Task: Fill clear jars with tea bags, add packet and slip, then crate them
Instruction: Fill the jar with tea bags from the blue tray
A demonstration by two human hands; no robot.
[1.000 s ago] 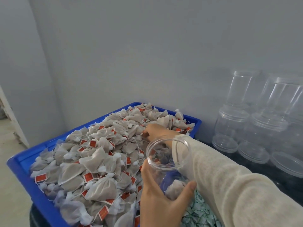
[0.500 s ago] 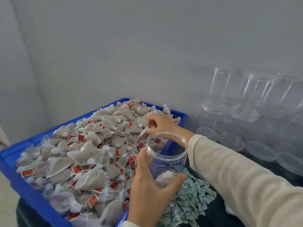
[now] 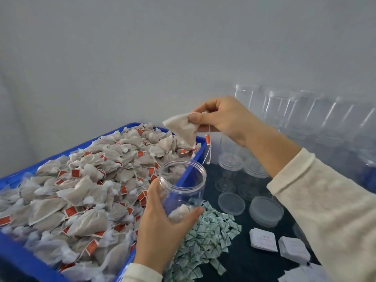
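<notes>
My left hand (image 3: 160,226) grips a clear open jar (image 3: 184,186) beside the right edge of a blue crate (image 3: 18,259). A tea bag or two lie at the jar's bottom. The crate is heaped with beige tea bags (image 3: 89,188) carrying red tags. My right hand (image 3: 221,117) pinches one tea bag (image 3: 181,129) in the air above and behind the jar's mouth, its string and red tag dangling below. A pile of small green-white packets (image 3: 205,239) lies right of the jar, with stacks of white slips (image 3: 263,240) further right.
Several empty clear jars (image 3: 284,110) stand stacked along the grey wall at the right, with more jars (image 3: 231,161) below them. Loose clear lids (image 3: 265,209) lie on the dark tabletop (image 3: 244,265). More white slips (image 3: 293,250) sit near my right sleeve.
My right hand has lifted out of the crate's heap with one tea bag and now holds it above the jar. The view has shifted right, showing the packets, lids and slips.
</notes>
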